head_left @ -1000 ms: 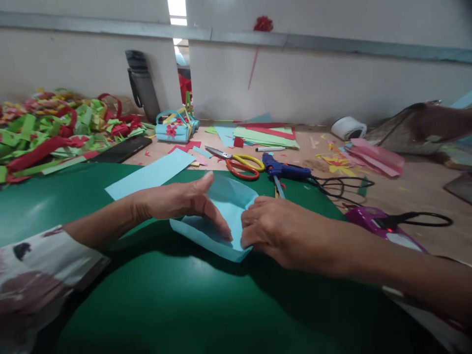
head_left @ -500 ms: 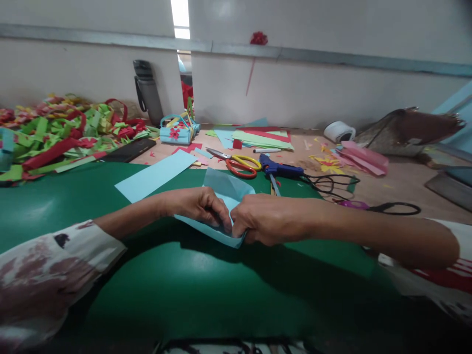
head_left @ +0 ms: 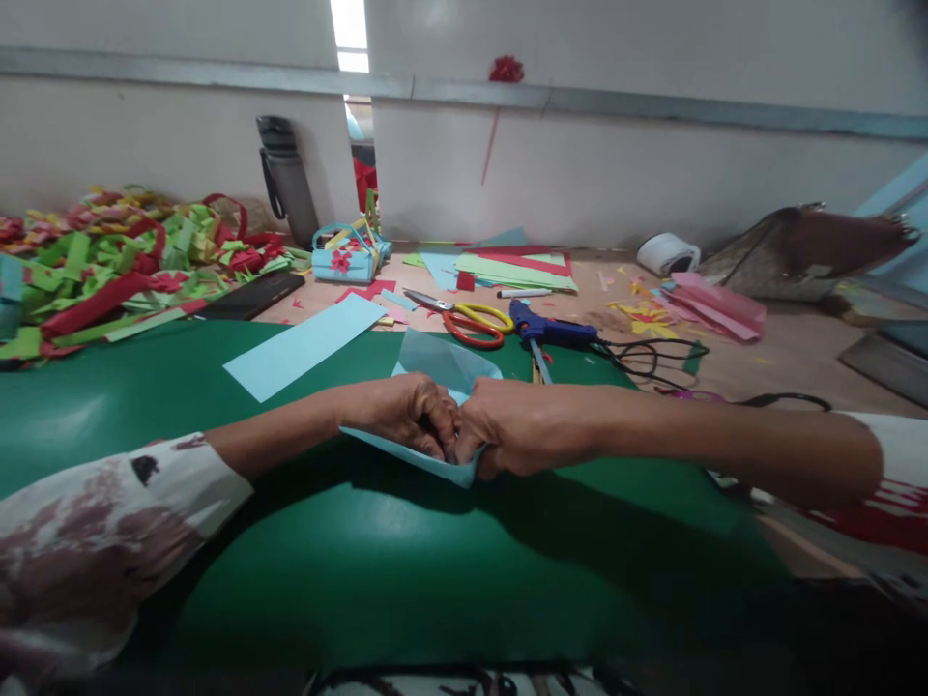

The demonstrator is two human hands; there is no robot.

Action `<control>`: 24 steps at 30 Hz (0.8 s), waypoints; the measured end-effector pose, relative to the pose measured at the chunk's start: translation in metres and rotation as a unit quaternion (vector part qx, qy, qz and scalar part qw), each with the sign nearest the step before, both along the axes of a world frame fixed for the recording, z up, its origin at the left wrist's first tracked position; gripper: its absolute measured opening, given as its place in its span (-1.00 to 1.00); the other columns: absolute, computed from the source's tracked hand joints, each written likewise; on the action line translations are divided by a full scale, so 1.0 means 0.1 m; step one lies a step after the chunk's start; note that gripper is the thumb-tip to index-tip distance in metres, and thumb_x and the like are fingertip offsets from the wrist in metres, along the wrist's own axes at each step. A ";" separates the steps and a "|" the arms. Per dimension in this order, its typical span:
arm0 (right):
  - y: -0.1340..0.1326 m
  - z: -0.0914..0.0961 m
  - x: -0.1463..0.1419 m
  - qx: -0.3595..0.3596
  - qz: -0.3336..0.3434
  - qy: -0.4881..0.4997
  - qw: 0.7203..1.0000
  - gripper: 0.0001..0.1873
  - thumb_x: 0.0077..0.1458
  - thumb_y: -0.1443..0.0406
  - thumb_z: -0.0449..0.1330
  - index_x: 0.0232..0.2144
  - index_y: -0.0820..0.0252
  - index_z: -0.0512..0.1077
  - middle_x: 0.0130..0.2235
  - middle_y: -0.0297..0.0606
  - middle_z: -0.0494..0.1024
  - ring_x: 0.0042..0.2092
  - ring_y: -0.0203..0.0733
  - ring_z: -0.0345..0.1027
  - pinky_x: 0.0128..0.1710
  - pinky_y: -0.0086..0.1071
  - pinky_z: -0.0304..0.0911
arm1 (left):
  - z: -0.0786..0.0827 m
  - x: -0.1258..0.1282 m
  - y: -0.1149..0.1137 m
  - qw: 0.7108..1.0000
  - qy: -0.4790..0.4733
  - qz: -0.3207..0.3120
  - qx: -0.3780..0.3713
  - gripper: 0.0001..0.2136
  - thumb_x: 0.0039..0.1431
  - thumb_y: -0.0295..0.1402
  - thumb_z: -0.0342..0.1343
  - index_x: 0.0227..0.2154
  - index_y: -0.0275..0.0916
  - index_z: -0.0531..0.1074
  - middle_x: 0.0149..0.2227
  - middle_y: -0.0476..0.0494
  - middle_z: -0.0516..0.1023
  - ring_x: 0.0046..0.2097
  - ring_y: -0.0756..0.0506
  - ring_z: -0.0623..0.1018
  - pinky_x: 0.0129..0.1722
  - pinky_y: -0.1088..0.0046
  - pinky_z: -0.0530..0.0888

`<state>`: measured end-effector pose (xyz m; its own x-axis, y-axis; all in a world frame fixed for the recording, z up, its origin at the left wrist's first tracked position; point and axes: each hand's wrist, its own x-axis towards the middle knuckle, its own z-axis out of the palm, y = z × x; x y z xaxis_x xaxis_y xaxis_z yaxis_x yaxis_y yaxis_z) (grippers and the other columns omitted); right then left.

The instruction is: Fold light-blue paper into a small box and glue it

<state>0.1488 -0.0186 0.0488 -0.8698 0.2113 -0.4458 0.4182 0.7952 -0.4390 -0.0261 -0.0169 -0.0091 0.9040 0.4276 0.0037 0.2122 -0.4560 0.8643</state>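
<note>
A light blue paper [head_left: 448, 355], folded up at its sides like a shallow box, is between my hands above a green mat [head_left: 377, 580]. My left hand [head_left: 406, 411] reaches inside it, fingers curled and pressed against the paper near its right end. With bent fingers my right hand [head_left: 507, 425] grips the right end of the same paper. The fingertips of both hands meet there and partly hide the fold. A flat light blue paper strip [head_left: 304, 348] lies beyond my left forearm.
Scissors [head_left: 471, 319] and a blue glue gun [head_left: 555, 329] with a black cord lie beyond my hands. Coloured paper pieces [head_left: 145, 251] heap at the left, near a grey bottle [head_left: 288, 184]. A small blue paper bag [head_left: 344, 261] stands by the wall; pink paper [head_left: 717, 304] lies right.
My left hand's fingers have curled more and shifted slightly right, closer to my right hand. My right forearm sits a little higher in view, now covering part of the purple-and-black handles.
</note>
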 end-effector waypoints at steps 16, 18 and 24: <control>-0.11 -0.01 -0.06 0.025 -0.053 -0.035 0.998 -0.79 -0.17 0.54 0.09 -0.66 0.18 0.34 -0.65 -0.49 0.21 -0.41 -0.29 0.20 0.02 -0.09 -0.05 | 0.02 -0.02 0.00 0.999 0.025 0.011 -0.019 -0.96 0.03 -0.51 0.16 -0.49 -0.31 0.47 -0.45 -0.04 0.49 -0.35 -0.01 0.45 -0.28 0.53 0.38; -0.12 -0.02 -0.08 0.038 -0.050 -0.038 0.997 -0.79 -0.18 0.54 0.07 -0.69 0.20 0.29 -0.65 -0.49 0.18 -0.41 -0.29 0.21 0.02 -0.08 -0.04 | 0.02 -0.01 0.00 0.999 0.026 0.014 -0.019 -0.95 0.02 -0.52 0.16 -0.51 -0.31 0.46 -0.46 -0.02 0.47 -0.35 0.00 0.43 -0.29 0.54 0.37; -0.16 0.01 -0.13 0.074 -0.061 -0.082 0.992 -0.79 -0.19 0.51 0.09 -0.69 0.22 0.15 -0.65 -0.49 0.12 -0.40 -0.25 0.21 0.06 0.18 -0.22 | 0.01 -0.01 0.00 1.000 0.017 0.019 -0.017 -0.93 0.01 -0.55 0.14 -0.53 -0.32 0.45 -0.46 -0.03 0.47 -0.36 0.00 0.42 -0.31 0.53 0.37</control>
<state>0.1354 -0.0342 0.0501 -0.7528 0.3842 -0.5345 0.5708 0.7854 -0.2394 -0.0268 -0.0171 -0.0082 0.8862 0.4613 -0.0428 0.2591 -0.4169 0.8712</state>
